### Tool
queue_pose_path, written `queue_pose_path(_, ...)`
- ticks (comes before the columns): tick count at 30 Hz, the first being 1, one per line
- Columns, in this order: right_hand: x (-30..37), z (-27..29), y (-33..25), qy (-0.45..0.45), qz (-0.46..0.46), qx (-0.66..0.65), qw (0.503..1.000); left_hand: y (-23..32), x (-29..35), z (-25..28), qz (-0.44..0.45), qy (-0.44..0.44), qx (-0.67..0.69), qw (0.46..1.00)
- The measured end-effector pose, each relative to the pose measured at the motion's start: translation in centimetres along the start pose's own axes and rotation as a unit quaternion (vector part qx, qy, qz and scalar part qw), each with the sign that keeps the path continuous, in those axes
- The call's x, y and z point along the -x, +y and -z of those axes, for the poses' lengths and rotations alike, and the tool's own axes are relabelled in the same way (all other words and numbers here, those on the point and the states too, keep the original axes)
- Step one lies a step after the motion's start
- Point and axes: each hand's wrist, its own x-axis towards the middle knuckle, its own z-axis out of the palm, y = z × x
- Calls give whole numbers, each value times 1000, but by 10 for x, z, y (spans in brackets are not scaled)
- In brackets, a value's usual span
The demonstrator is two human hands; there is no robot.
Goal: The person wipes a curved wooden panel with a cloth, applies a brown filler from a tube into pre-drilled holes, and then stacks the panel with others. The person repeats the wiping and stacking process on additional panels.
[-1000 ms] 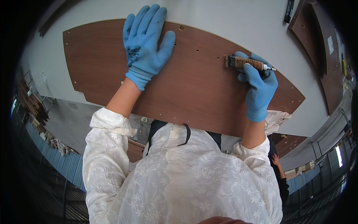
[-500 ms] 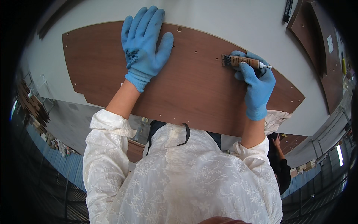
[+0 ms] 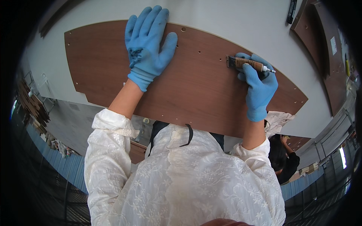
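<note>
A brown wood-grain panel (image 3: 181, 83) with a curved far edge and several small drilled holes lies in front of me. My left hand (image 3: 148, 45), in a blue coated glove, rests flat on its far left part with the fingers stretched past the edge. My right hand (image 3: 260, 83), gloved the same way, grips a small brown squeeze tube (image 3: 247, 63) between thumb and fingers over the panel's right part. The tube lies nearly level, its white nozzle pointing right and its dark flat end left. Some right fingers are hidden behind the tube.
Under the panel is a pale tabletop (image 3: 226, 22). A black marker-like object (image 3: 291, 11) lies at the far right beside more brown boards (image 3: 320, 49). A pale cloth (image 3: 279, 122) hangs near my right forearm. Another person in black (image 3: 284, 160) is low at the right.
The tube has tilted slightly, its nozzle end a little lower. My left hand looks nearly unmoved on the panel. The other person at the right has leaned further into view.
</note>
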Motion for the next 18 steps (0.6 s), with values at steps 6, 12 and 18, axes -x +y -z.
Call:
queue_pose_path(6,1,9,0,8,-5,-24,1000,0,0,0,0,-4,-4,1000)
queue_pose_path(12,2,8,-2,-32,6,-1,999,0,0,0,-2,-5,-7,1000)
queue_pose_path(18,-16,13,-12,-93,16,54,994,-1,1,0,-1,-5,-10,1000)
